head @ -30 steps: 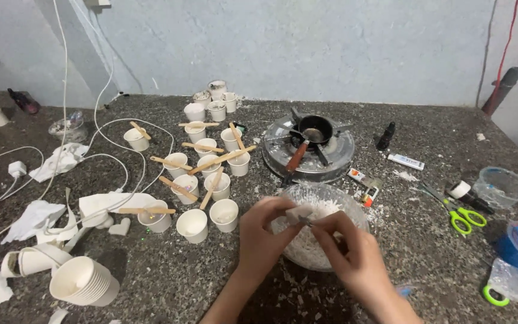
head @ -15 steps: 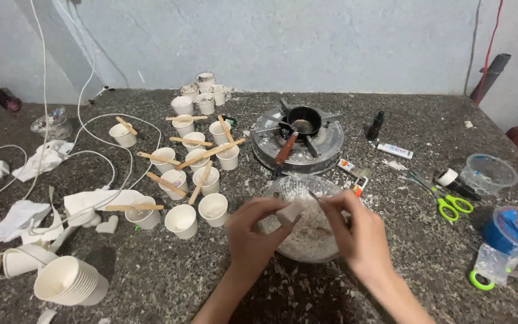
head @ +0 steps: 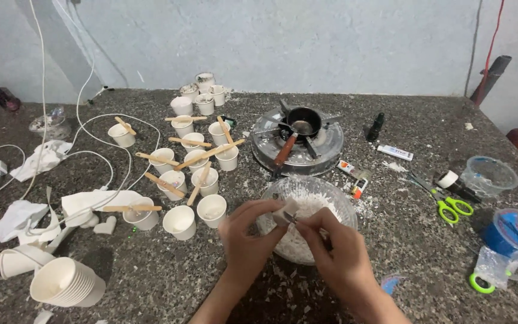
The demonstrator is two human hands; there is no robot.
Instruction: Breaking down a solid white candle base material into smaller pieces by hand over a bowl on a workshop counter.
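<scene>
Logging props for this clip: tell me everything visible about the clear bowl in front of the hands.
The clear bowl is round, see-through, glass or plastic, standing upright on the speckled stone table, just in front of the small burner. It holds a heap of white flakes, with more scattered around its base. The left hand and right hand hover over its near side, pinching a small white piece between them; whether they touch the rim cannot be told.

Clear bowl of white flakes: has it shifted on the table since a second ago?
No. The clear bowl keeps its spot just in front of the small burner; only the head camera shifted.
</scene>
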